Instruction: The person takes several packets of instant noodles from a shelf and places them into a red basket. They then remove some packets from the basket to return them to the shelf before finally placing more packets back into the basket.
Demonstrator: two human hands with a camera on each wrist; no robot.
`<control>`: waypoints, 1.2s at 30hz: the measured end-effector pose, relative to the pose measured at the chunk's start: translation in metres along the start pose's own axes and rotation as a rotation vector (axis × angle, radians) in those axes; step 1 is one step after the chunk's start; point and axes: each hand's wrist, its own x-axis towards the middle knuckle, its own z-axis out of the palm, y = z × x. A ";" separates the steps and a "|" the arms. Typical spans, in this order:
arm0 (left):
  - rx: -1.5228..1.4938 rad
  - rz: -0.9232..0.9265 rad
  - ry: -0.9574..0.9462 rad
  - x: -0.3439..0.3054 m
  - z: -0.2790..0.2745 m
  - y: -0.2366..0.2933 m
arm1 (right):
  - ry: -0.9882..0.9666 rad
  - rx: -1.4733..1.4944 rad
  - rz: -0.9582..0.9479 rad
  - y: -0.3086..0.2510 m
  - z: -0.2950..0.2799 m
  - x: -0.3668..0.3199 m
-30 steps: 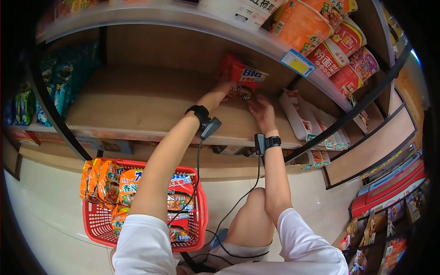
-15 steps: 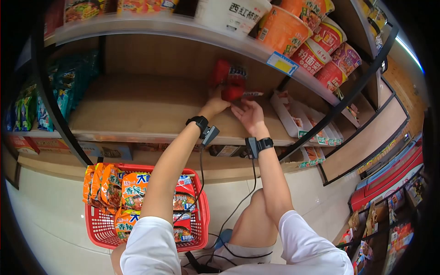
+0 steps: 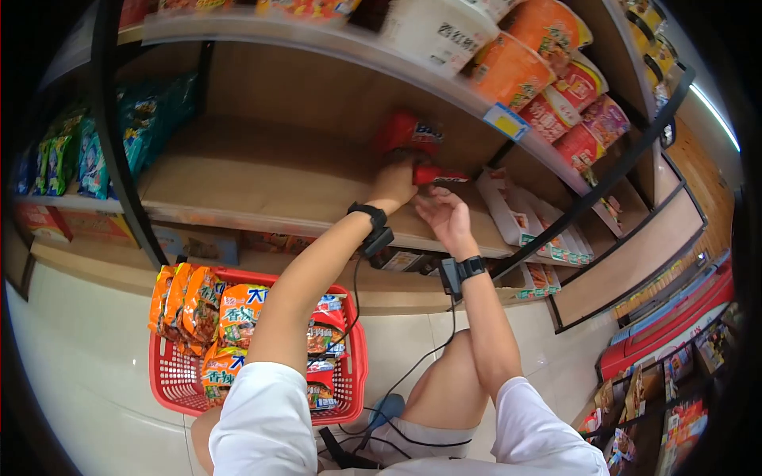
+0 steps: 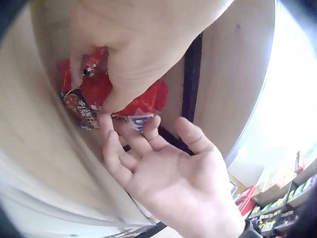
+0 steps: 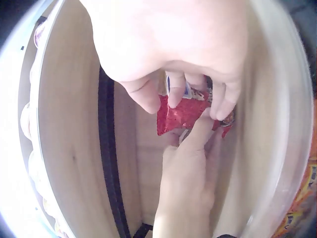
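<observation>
On the middle shelf, the left hand grips a red noodle packet; its thumb and fingers show around red wrapping in the left wrist view. A red packet with white "BIG" lettering stands behind that hand, and a red end juts out to its right. Whether these are one packet or two, I cannot tell. Just right of and below it, the right hand is held palm up with fingers loosely bent, gripping nothing. Seen from the right wrist, its fingers hang over the red wrapping.
A red basket with orange and red noodle packets stands on the floor at lower left. Cup noodles line the shelf above. White trays are at right, teal packets at left. Black shelf posts flank the hands.
The red packet at the left hand has turned, its front no longer facing the head camera. The right hand has drawn down from the packet's right side and turned palm up.
</observation>
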 end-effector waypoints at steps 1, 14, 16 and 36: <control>0.025 0.036 0.032 0.001 0.000 -0.005 | -0.020 -0.001 0.015 0.001 0.004 -0.002; -0.039 -0.020 -0.326 -0.029 -0.167 0.072 | 0.160 -0.679 -0.552 0.005 0.035 -0.035; -0.118 -0.319 -0.559 -0.046 -0.201 0.107 | 0.086 -0.638 -0.495 0.006 0.062 -0.053; -0.771 -1.540 -0.680 -0.320 -0.271 0.134 | -0.380 -0.728 0.888 0.104 0.121 -0.214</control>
